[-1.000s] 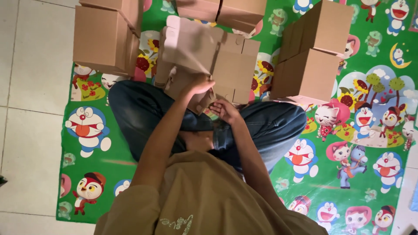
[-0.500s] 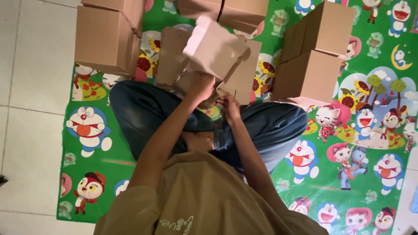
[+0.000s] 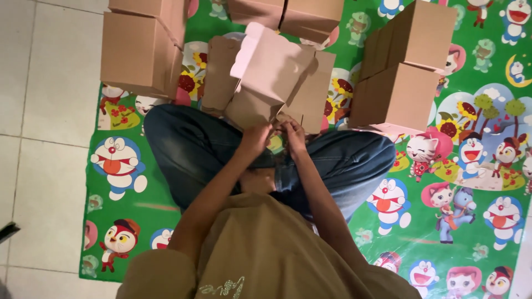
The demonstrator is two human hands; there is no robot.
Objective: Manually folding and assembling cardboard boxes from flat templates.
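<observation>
— What's going on down on the mat (image 3: 166, 221)?

— Someone sits cross-legged there, folding a box (image 3: 266, 83). It's half-formed and tilted, held up just above the knees, with its pale flap pointing away from the person.

— And the hands?

— Both are at the box's near bottom edge. The left hand (image 3: 256, 138) is curled closed on the lower corner of the cardboard. The right hand (image 3: 293, 133) pinches the same edge just beside it, fingers bent in. They nearly touch each other.

— So which step is this?

— I'd judge the bottom flaps are being tucked; the walls look raised but the thing isn't squared yet. The next move probably calls for pressing that edge home while keeping the box steady, since the cardboard looks light and could spring back.

— What else is around?

— Finished boxes: a stack (image 3: 141, 50) left of the held box, another stack (image 3: 407, 72) right of it, more (image 3: 288, 14) beyond. Flat blanks (image 3: 221, 72) lie just behind it.
</observation>
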